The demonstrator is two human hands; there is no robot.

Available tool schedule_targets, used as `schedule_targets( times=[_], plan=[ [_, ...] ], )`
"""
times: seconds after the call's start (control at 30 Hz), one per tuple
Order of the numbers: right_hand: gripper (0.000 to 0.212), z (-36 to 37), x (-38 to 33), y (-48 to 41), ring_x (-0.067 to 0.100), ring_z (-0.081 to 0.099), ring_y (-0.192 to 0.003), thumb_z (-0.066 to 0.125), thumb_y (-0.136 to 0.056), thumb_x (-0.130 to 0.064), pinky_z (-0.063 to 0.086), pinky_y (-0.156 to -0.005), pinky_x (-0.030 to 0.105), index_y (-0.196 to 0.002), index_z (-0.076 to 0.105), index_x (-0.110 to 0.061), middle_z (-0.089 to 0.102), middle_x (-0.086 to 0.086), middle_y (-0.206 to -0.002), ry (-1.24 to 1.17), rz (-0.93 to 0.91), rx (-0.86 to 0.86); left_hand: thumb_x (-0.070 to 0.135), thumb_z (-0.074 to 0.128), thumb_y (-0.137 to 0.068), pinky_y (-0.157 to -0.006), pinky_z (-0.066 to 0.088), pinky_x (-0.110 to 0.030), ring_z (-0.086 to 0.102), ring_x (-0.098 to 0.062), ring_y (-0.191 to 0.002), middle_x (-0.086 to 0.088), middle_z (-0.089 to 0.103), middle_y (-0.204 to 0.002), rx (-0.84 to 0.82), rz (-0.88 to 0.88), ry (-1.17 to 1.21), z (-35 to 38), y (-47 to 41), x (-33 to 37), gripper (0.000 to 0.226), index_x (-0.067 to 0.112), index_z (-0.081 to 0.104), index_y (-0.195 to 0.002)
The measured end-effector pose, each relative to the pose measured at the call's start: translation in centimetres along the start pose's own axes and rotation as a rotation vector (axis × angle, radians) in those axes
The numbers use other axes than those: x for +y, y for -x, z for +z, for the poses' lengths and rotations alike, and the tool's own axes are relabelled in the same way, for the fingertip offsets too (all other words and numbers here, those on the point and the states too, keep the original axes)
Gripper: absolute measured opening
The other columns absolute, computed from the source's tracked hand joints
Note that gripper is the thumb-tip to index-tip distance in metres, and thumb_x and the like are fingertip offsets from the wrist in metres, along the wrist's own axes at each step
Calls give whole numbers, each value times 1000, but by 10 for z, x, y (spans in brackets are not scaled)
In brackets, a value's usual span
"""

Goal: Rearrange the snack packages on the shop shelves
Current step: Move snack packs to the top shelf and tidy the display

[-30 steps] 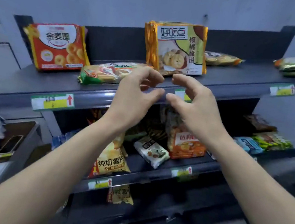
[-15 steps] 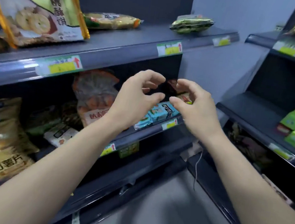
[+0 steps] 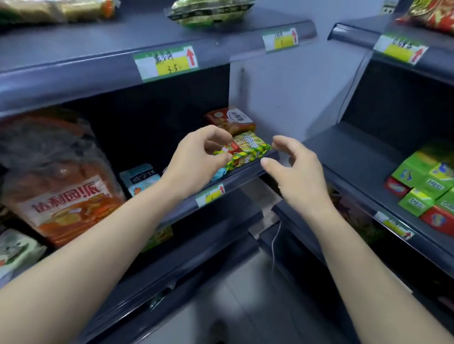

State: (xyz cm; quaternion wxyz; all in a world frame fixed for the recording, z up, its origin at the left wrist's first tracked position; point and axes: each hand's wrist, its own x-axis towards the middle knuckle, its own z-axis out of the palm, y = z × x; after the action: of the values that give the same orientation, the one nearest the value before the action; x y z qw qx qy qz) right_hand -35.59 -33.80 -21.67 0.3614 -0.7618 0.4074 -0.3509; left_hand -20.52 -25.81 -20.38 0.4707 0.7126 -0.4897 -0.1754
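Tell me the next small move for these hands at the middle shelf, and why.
Probably close both hands on the green-yellow snack pack. It lies at the middle shelf's front right end, the left hand and right hand flank it with fingers curled, and neither visibly grips it yet.

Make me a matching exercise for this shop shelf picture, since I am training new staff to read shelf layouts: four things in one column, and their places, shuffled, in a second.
Things
1. green and yellow striped packet
2. big orange bag
3. green packet in clear wrap
4. green boxes

Places
A. top shelf of the left unit
B. middle shelf of the right unit
C. right end of the left unit's middle shelf, between the left hand and the right hand
D. left part of the left unit's middle shelf

Pairs: 1-C, 2-D, 3-A, 4-B
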Motion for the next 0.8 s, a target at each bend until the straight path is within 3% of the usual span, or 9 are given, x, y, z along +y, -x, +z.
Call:
schedule_targets(
  times=[0.13,0.27,0.33,0.53,0.7,0.8],
  plan=[
    [47,10,23,-44,9,50,-121,65,-86,-16,29,-91,12,-132,52,-15,57,-2,-131,24,28,-40,7,66,-84,-86,46,-21,59,-8,-95,8,62,-97,4,-10,6,21,-42,-20,24,16,64,-106],
    [49,24,45,-94,14,51,-122,67,-86,-17,35,-95,18,-133,52,-13,57,1,-132,57,45,-90,4,67,-82,-87,49,-24,57,-11,-94,3,61,-96,36,-77,36,38,-91,-43,24,11,64,-105],
    [50,31,56,-118,16,50,-124,66,-87,-17,35,-99,23,-134,51,-12,57,3,-133,73,66,-110,2,67,-82,-81,48,-20,56,-11,-92,3,59,-95,44,-113,60,46,-113,-55,25,7,63,-107],
    [46,51,85,-171,13,52,-117,65,-88,-15,36,-90,19,-132,51,-8,57,4,-129,-26,116,-177,2,63,-86,-59,43,-1,52,-6,-82,5,56,-95,41,-189,30,66,-164,-89,24,8,60,-109],
    [42,67,106,-208,11,54,-106,64,-89,-15,39,-83,19,-129,54,-9,59,0,-118,-39,128,-260,7,61,-88,-53,44,-7,53,-7,-78,-2,56,-102,62,-283,-12,81,-194,-111,26,7,58,-114],
    [41,77,120,-230,13,53,-113,64,-88,-12,42,-90,24,-128,55,-9,59,3,-122,-64,137,-324,9,61,-88,-55,44,-9,54,-12,-90,-1,57,-104,95,-309,-37,91,-209,-119,29,7,58,-116]
  ],
)
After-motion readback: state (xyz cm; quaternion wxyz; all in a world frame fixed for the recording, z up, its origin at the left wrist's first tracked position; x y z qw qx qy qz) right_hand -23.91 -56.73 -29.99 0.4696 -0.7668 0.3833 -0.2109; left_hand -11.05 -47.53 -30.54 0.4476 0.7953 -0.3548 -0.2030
